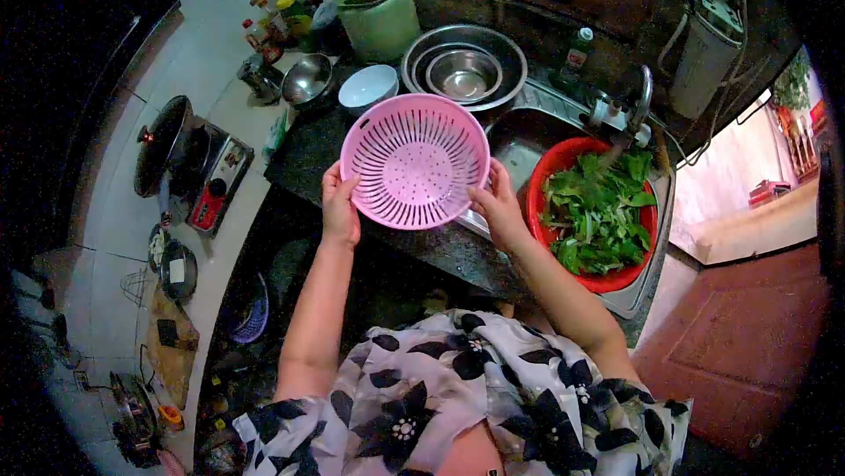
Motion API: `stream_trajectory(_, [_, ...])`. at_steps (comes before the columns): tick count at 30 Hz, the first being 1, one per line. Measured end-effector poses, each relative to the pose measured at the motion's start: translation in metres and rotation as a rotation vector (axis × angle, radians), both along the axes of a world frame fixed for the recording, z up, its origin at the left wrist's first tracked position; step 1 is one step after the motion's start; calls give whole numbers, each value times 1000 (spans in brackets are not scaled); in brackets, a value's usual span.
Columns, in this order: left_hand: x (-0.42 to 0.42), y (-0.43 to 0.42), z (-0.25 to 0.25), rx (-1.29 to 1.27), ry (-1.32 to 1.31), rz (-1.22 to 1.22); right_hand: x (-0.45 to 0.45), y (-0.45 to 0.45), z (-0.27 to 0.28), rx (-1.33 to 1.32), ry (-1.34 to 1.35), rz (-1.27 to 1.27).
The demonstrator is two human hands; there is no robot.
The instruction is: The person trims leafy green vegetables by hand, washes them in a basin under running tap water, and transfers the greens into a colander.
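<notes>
A round pink plastic colander (415,168) is held up in front of me, its slotted inside facing my view. My left hand (341,205) grips its left rim, thumb on the inside. On the opposite side, my right hand (498,208) is closed on the right rim. To the right, a red basin (537,168) full of leafy greens (598,212) sits in the sink (519,137) under the faucet (641,106). The fingers behind the colander are partly hidden.
Nested metal bowls (464,75) and a white bowl (368,87) stand behind the colander on the dark counter (308,159). A green dish soap bottle (577,51) is by the faucet. Leftward are a portable gas stove (220,181), a wok lid (163,146) and several bottles (264,36).
</notes>
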State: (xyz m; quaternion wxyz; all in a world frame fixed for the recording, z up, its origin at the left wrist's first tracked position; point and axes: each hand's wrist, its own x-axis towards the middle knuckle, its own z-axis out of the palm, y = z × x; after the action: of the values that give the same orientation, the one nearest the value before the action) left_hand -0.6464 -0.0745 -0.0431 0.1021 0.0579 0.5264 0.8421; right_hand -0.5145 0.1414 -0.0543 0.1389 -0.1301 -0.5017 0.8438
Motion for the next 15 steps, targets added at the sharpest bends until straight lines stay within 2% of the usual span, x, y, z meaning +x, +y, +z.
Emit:
stream_trajectory(5, [-5, -16, -30, -126, -37, 106, -44, -12, -44, 81, 71, 50])
stream_trajectory(7, [-3, -19, -40, -199, -61, 156, -43, -16, -37, 67, 99, 60])
stream_trajectory(8, [-1, -21, -44, -193, -66, 139, -38, -14, -32, 112, -5, 109])
stream_trajectory(11, [2, -28, -34, -121, -119, 90, -39, -15, -53, 240, 14, 101])
stream_trajectory(12, [8, -20, -26, -109, -166, 117, -31, -6, -54, 358, -45, 119])
stream_trajectory(13, [6, -20, -32, -99, -104, 90, -21, -4, -48, 382, -144, 91])
stream_trajectory(15, [5, -24, -44, 133, -128, 114, 5, 5, -31, 219, -78, 120])
